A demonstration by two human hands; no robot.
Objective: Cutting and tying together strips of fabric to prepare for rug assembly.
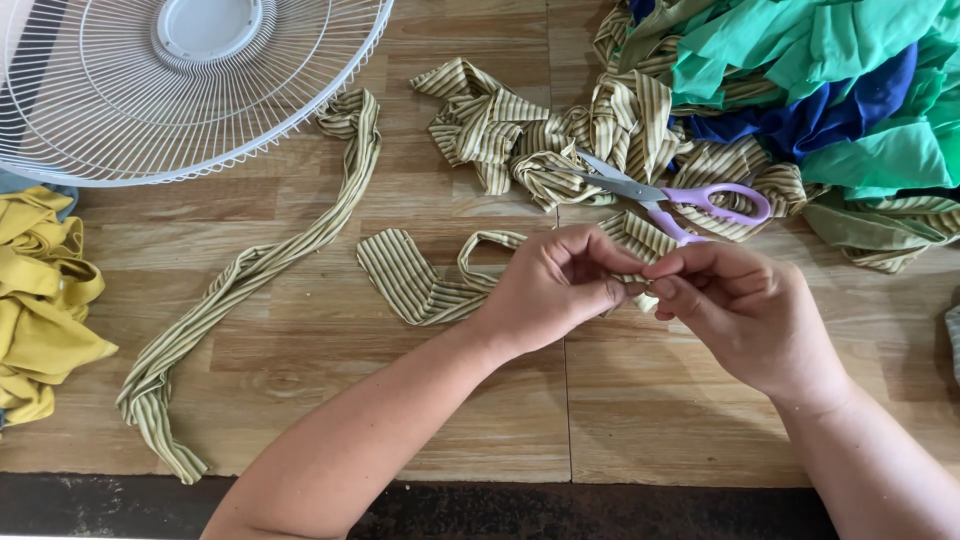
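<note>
My left hand (555,285) and my right hand (745,310) meet at the middle of the wooden table (500,420), both pinching the same green-and-cream striped fabric strip (420,280). The strip trails left from my left hand and loops on the table. Its end is hidden between my fingertips. Scissors with purple handles (680,195) lie just beyond my hands on a heap of striped cloth (520,135).
A long striped strip (250,270) runs diagonally across the left of the table. A white wire fan guard (150,90) sits at top left. Yellow cloth (40,290) lies at the left edge, green and blue cloth (840,80) at top right.
</note>
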